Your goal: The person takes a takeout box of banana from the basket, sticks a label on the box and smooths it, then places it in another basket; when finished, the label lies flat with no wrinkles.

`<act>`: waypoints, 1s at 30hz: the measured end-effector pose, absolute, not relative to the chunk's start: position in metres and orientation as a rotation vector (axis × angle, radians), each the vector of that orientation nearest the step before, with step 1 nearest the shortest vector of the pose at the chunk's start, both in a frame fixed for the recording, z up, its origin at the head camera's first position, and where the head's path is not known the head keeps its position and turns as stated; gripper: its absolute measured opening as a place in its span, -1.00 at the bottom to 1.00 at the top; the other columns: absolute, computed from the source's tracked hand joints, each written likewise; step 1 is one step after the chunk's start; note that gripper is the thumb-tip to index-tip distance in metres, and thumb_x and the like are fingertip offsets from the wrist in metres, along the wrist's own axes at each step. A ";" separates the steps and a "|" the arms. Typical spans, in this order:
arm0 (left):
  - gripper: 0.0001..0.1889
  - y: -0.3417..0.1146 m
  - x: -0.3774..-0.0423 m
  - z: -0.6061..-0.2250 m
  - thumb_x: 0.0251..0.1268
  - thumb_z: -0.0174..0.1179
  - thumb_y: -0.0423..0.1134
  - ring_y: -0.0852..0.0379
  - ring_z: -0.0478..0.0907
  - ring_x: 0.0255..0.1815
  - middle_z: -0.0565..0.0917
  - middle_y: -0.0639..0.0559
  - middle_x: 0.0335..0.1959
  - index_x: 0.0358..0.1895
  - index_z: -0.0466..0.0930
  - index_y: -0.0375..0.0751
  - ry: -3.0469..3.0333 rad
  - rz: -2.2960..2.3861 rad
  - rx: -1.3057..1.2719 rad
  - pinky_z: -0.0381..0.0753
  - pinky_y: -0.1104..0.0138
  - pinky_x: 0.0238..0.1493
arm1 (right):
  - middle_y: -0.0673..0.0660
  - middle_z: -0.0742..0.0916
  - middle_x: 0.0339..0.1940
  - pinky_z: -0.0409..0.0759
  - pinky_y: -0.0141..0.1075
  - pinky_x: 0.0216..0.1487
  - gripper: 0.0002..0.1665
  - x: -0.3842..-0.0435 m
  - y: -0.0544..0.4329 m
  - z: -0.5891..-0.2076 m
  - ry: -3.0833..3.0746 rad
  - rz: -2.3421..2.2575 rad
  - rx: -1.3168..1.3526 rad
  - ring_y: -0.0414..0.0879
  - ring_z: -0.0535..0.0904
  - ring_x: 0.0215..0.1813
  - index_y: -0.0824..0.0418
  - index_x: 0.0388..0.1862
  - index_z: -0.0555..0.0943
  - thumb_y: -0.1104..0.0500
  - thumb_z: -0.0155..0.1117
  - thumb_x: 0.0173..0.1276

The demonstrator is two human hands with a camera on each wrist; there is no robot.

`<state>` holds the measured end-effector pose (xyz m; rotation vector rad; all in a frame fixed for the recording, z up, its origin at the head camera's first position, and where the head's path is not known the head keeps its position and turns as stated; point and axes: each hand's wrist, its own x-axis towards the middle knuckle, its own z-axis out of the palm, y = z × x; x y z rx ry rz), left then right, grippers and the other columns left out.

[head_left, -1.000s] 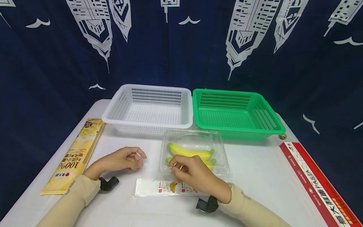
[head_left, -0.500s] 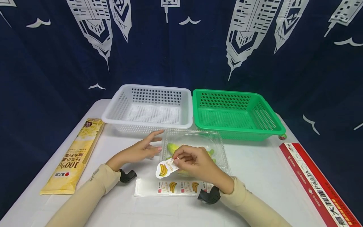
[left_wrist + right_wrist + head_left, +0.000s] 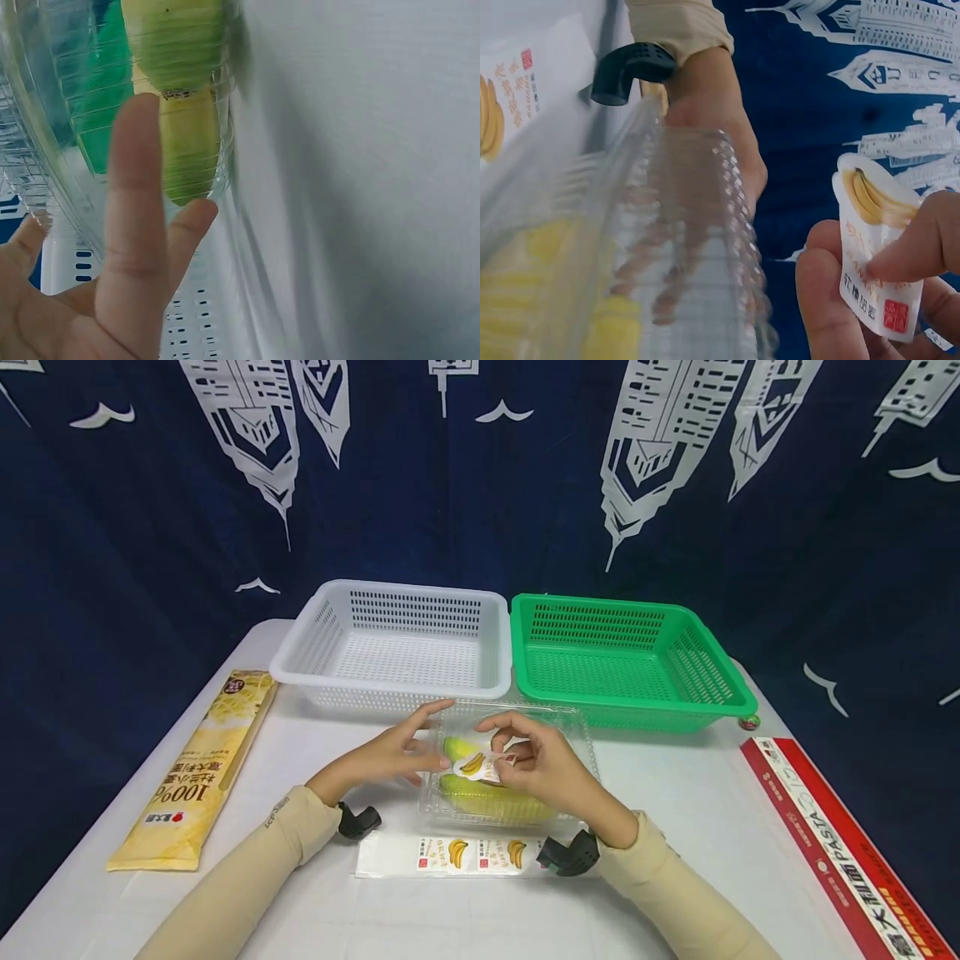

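A clear plastic box (image 3: 579, 727) holds yellow-green bananas (image 3: 491, 802) in the middle of the table. My right hand (image 3: 555, 768) pinches a white banana sticker (image 3: 877, 255) between thumb and fingers, above the box lid. My left hand (image 3: 382, 758) is at the box's left side with its fingers spread and fairly straight. In the left wrist view, its fingers (image 3: 135, 225) lie along the box wall, beside the bananas (image 3: 187, 150). Below the box lies a sheet of banana stickers (image 3: 384, 857), its right end partly hidden by the right wrist's camera.
A white basket (image 3: 390, 681) and a green basket (image 3: 637, 703) stand behind the box. At the left lies a yellow pasta packet (image 3: 191, 777), at the right a red pasta box (image 3: 840, 843). A small round thing (image 3: 748, 722) sits by the green basket.
My left hand has moved right to the box's side. My right hand has lifted and moved forward over the lid with the sticker, which came into sight half a second ago.
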<state>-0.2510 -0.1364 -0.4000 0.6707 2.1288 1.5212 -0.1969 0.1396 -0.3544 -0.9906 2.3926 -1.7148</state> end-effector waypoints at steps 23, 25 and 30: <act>-0.09 -0.133 -0.248 -0.400 0.48 0.37 -0.20 -0.60 0.21 0.58 -0.05 -0.45 0.72 0.75 0.05 0.07 2.103 1.567 0.667 0.82 0.01 -0.14 | -0.01 0.76 -0.24 0.67 -0.35 -0.14 -0.89 -0.218 0.172 -0.349 2.290 -1.832 -0.554 -0.20 0.64 -0.24 0.48 -0.08 0.61 0.40 0.27 0.52; -0.09 -0.133 -0.248 -0.400 0.48 0.37 -0.21 -0.60 0.22 0.58 -0.05 -0.45 0.72 0.76 0.05 0.07 2.107 1.565 0.664 0.82 0.01 -0.15 | -0.02 0.78 -0.21 0.70 -0.34 -0.10 -0.88 -0.219 0.173 -0.350 2.274 -1.828 -0.545 -0.21 0.67 -0.22 0.48 -0.06 0.63 0.40 0.26 0.52; -0.09 -0.134 -0.248 -0.402 0.49 0.37 -0.21 -0.62 0.19 0.59 -0.05 -0.46 0.72 0.76 0.04 0.06 2.102 1.570 0.659 0.82 0.01 -0.14 | -0.02 0.79 -0.18 0.70 -0.31 -0.05 -0.84 -0.222 0.175 -0.352 2.299 -1.779 -0.496 -0.20 0.66 -0.19 0.49 -0.05 0.68 0.37 0.32 0.51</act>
